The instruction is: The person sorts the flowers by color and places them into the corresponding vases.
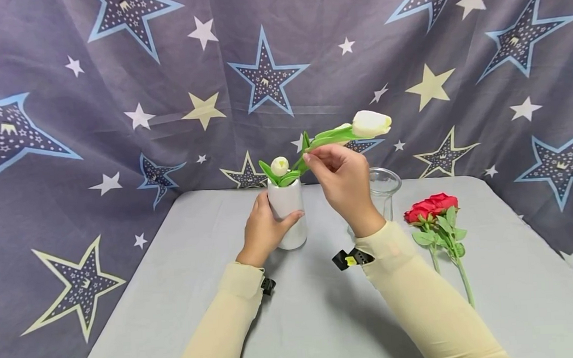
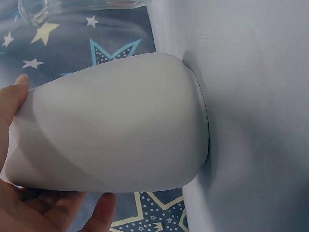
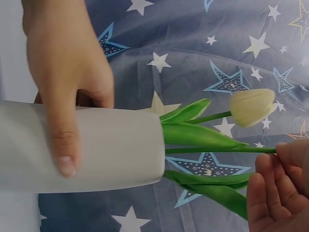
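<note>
A white vase (image 1: 287,217) stands upright on the table, and my left hand (image 1: 262,231) grips it, thumb across the front and fingers around the far side. One white tulip (image 1: 280,167) with green leaves pokes out of its mouth. Above and right of the vase, my right hand (image 1: 347,182) pinches the green stem of another white tulip (image 1: 372,123), whose bloom leans right. In the right wrist view, the pinched stem (image 3: 217,150) runs into the vase's mouth; its lower end is hidden inside. The left wrist view shows the vase's smooth side (image 2: 116,125) and base on the table.
A clear glass vase (image 1: 387,184) stands behind my right wrist, partly hidden by it. Red roses (image 1: 431,207) with green leaves lie on the right of the grey-covered table (image 1: 185,294). A star-patterned cloth (image 1: 296,14) hangs at the back and sides.
</note>
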Tool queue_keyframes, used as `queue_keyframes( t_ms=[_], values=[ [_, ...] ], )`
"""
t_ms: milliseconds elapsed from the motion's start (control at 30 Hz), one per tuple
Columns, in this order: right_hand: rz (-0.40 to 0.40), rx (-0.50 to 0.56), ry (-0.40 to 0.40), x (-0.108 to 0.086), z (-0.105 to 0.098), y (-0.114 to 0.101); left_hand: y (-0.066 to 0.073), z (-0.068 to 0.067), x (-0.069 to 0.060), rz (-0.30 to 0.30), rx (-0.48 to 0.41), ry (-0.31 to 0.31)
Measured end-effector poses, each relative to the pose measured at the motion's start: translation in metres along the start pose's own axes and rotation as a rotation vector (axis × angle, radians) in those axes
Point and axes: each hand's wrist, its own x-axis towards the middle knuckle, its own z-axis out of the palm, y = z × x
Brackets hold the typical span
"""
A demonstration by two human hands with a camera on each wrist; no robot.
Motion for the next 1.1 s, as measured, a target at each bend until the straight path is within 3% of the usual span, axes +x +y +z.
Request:
queue_keyframes(
  t_ms=[133,300,467,667,900,1100],
  values=[
    [0.009,-0.016,0.006,-0.003,0.005,0.022,0.0,0.0,0.001,-0.001,-0.002,-0.001],
    [0.082,0.0,-0.003,-0.007,0.009,0.04,-0.001,0.001,0.001,0.002,-0.007,-0.004],
    [0.102,-0.017,-0.004,-0.007,0.009,0.042,0.0,0.0,0.001,-0.001,-0.014,-0.005],
    [0.103,-0.173,0.01,-0.007,0.006,0.039,0.0,-0.001,0.0,-0.008,-0.008,-0.002],
    [0.015,-0.269,-0.03,-0.006,0.007,0.043,0.0,-0.002,0.0,-0.002,-0.008,0.004],
    [0.071,-0.326,-0.073,-0.009,0.009,0.048,0.001,-0.001,0.0,0.008,-0.013,0.008]
  ],
)
